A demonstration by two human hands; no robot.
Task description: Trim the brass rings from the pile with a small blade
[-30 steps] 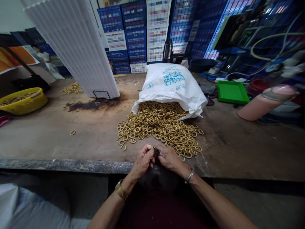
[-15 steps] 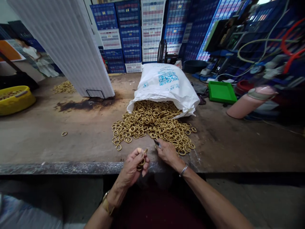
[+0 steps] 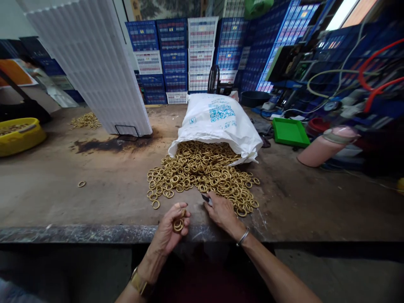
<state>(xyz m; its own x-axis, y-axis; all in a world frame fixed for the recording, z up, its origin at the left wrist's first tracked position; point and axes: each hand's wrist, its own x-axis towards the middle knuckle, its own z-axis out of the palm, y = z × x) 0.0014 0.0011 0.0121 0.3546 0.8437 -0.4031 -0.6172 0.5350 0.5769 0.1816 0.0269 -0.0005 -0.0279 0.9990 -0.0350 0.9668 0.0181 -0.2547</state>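
Several brass-coloured rings point(image 3: 178, 225) lie in my left hand point(image 3: 170, 229), its fingers curled round them above the table's front edge. My right hand point(image 3: 222, 212) is closed on a small dark-bladed knife point(image 3: 206, 198), whose blade points left, at the near side of a large heap of rings point(image 3: 205, 168). The heap spills from the mouth of a white sack point(image 3: 217, 118) with blue print. One ring point(image 3: 81, 184) lies apart on the left of the table.
On the wooden table point(image 3: 120, 202) stand a white corrugated panel point(image 3: 97, 71), a yellow basin point(image 3: 23, 139), a green tray point(image 3: 290, 131) and a pink bottle point(image 3: 325, 147). Stacked crates point(image 3: 175, 61) are behind. A person point(image 3: 53, 86) is at the far left.
The view has tilted up a little. My left hand has turned its palm upward and moved slightly left, with the rings lower in the palm. My right hand still has the knife near the heap.
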